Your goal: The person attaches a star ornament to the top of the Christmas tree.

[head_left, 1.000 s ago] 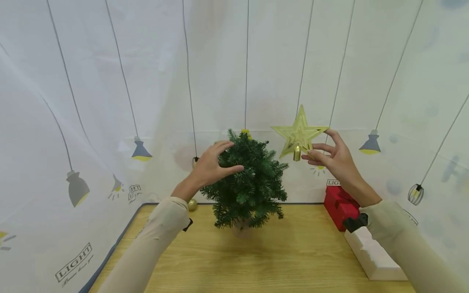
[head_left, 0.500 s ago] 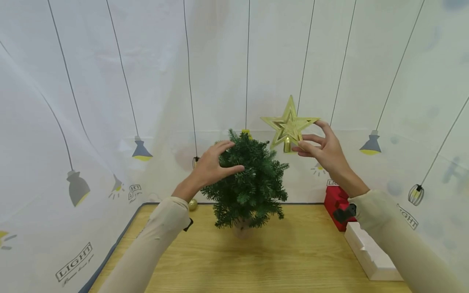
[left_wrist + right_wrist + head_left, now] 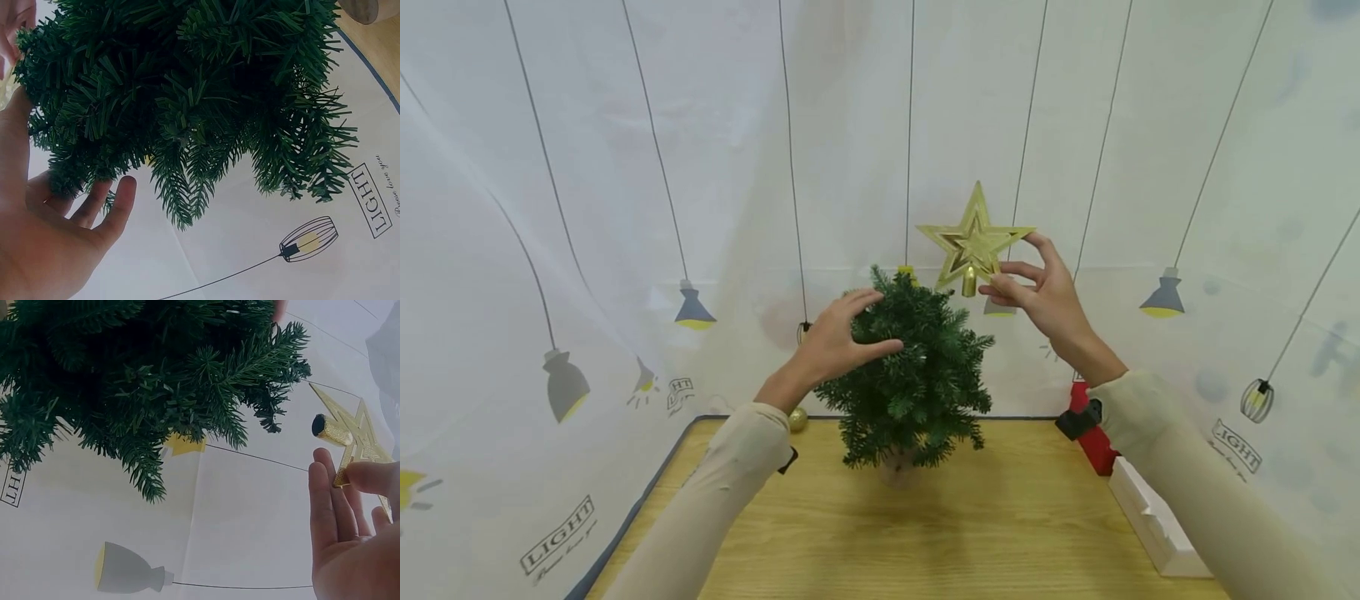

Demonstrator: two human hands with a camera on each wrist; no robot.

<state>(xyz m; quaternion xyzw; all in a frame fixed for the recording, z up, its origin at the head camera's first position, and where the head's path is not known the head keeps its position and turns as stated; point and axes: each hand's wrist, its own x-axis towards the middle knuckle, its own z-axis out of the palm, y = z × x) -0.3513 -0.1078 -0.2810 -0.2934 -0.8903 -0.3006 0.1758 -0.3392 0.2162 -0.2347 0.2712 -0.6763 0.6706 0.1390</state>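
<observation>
A small green artificial Christmas tree (image 3: 917,375) stands upright on the table. Beside its upper left, my left hand (image 3: 838,337) spreads thumb and fingers around the top branches. In the left wrist view the left hand (image 3: 69,231) touches the branches, and some fingertips are hidden behind needles. My right hand (image 3: 1041,296) pinches a gold star tree topper (image 3: 973,237) by its right-hand points, above and to the right of the treetop. The right wrist view shows the star's hollow socket (image 3: 331,430), apart from the branches.
A gold ball ornament (image 3: 797,419) lies at the table's back left. At the right are a red box (image 3: 1099,446), partly behind my right wrist, and a white box (image 3: 1153,521). A white printed curtain (image 3: 850,125) surrounds the wooden table (image 3: 820,533).
My right hand has carried the star left and upward, closer to the treetop. The left hand has stayed at the branches, and the tree has not moved.
</observation>
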